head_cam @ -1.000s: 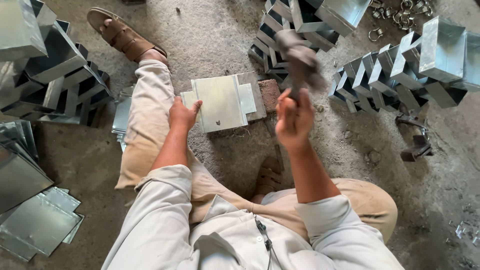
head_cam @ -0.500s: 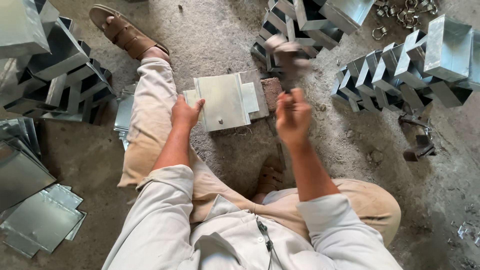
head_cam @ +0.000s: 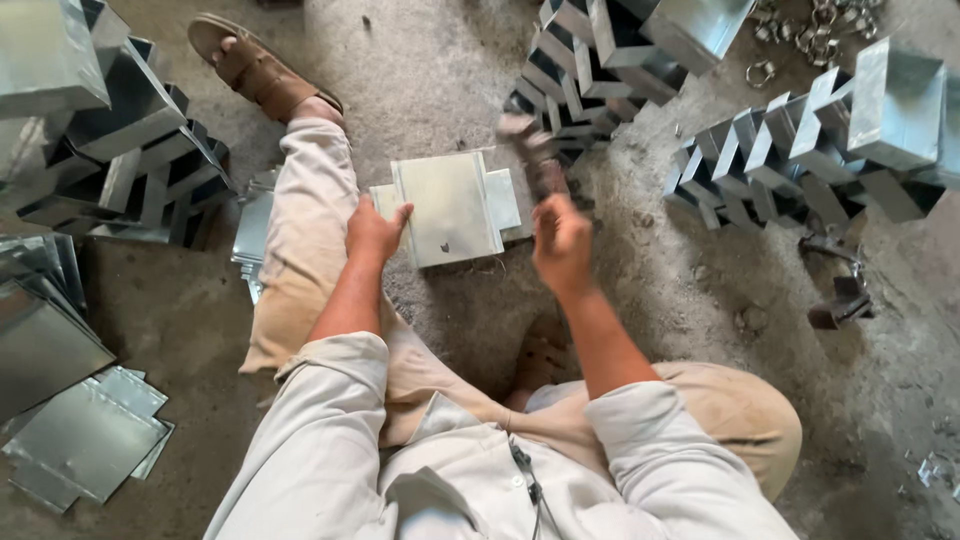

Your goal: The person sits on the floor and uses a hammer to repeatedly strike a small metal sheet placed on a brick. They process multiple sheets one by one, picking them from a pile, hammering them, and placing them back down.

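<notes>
Galvanised sheet metal piece (head_cam: 452, 205) lies flat on the concrete floor (head_cam: 420, 70), pinned at its near-left edge by the left hand (head_cam: 374, 232), fingers pressed together on it. The right hand (head_cam: 562, 243) is clenched on a blurred hammer (head_cam: 530, 150), raised just right of the piece. The step in hand appears to be hammering; the next blow calls for a square strike on the raised fold, clear of the pinning fingers.
</notes>
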